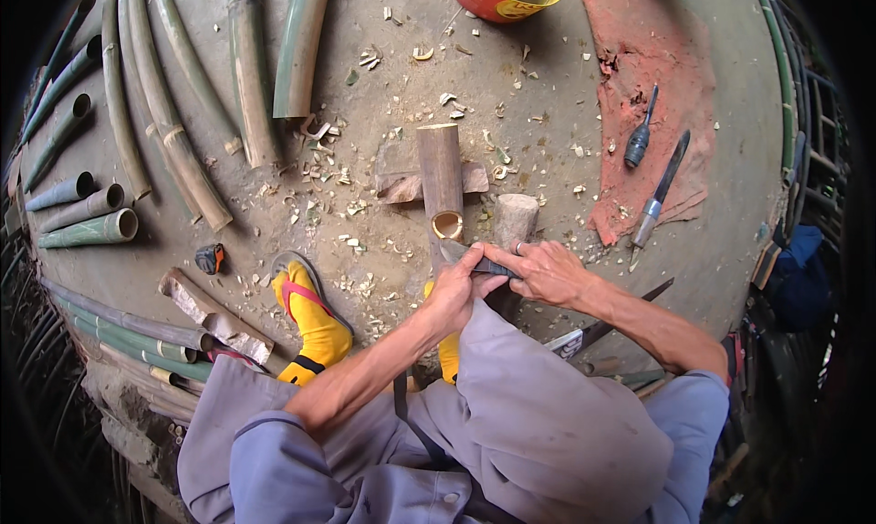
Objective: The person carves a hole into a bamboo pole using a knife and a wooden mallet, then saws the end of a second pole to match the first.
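Just in front of my knee, my left hand (456,285) is closed around a dark grey flat piece (493,267) with a pointed pale end, perhaps a blade. From the other side my right hand (552,273) grips the same piece, its index finger reaching along it towards the left thumb. The fingers partly cover the piece, so its full shape is hidden. Beyond my hands, a cut bamboo section (441,173) lies with its open end towards me, across a wooden block (399,185). A short wooden stump (516,218) stands to its right.
Bamboo poles (251,77) lie at the far left, with shorter tubes (89,230) nearer. A tape measure (210,259) sits by my sandalled foot (315,319). On a red cloth (652,45) rest a screwdriver-like tool (638,145) and a knife (659,196). A saw (570,342) lies beside my right knee; a red bucket (497,2) stands ahead.
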`<state>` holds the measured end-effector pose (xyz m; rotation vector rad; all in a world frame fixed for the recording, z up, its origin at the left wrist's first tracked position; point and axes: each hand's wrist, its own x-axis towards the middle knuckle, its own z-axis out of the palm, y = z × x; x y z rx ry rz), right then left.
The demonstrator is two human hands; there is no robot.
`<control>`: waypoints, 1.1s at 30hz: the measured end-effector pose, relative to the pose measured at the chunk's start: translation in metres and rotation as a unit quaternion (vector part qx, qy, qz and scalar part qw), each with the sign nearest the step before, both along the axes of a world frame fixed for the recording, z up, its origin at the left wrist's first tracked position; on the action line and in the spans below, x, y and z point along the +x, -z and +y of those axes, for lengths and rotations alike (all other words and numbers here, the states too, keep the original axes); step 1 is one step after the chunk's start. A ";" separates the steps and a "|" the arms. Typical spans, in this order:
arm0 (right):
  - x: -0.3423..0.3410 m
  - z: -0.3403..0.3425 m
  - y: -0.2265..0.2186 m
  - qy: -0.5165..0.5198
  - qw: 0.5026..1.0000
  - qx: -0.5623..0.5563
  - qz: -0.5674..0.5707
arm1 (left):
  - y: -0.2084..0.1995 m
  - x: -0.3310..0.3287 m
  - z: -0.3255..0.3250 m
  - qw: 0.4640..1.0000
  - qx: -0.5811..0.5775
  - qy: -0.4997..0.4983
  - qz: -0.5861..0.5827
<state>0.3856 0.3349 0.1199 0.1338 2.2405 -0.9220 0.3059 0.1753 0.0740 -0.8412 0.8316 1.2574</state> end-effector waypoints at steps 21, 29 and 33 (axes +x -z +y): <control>-0.046 0.010 -0.012 -0.094 0.982 0.163 0.034 | 0.007 -0.022 0.016 0.992 0.093 -0.085 0.014; -0.122 -0.008 -0.012 -0.482 0.800 0.275 0.228 | 0.023 0.002 0.009 0.876 0.214 -0.416 -0.120; -0.110 0.025 -0.003 -0.386 0.902 0.161 0.107 | 0.018 0.019 0.025 0.890 0.176 -0.407 -0.105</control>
